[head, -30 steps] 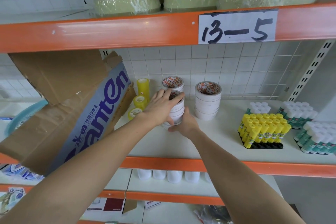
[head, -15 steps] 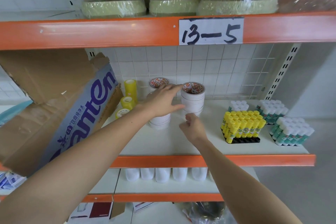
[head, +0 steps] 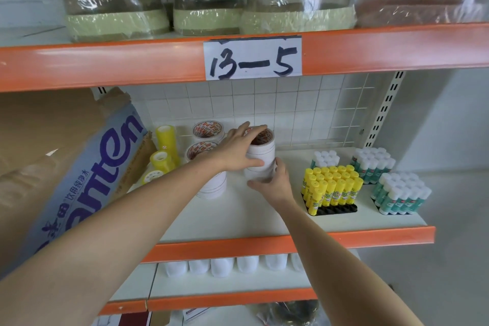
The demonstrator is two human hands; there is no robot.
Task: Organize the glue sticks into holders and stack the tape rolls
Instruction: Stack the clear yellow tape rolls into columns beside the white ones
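- Head view, white shelf board (head: 238,217) as landmark: both hands now hold the right-hand stack of white tape rolls (head: 260,160) standing at the back middle of the board.
- Left hand (head: 239,149) has shifted from the neighbouring stack (head: 211,180) onto this one, fingers curled over its top rim, thumb on its side.
- Right hand (head: 272,184), half a second ago just short of the stack, now wraps its base.
- Two other white stacks stand left of it on the board; yellow tape rolls (head: 165,148) stand further left.
- Yellow glue sticks (head: 330,186) stand upright in a black holder (head: 336,209) right of the hands, green glue sticks (head: 399,194) beyond.
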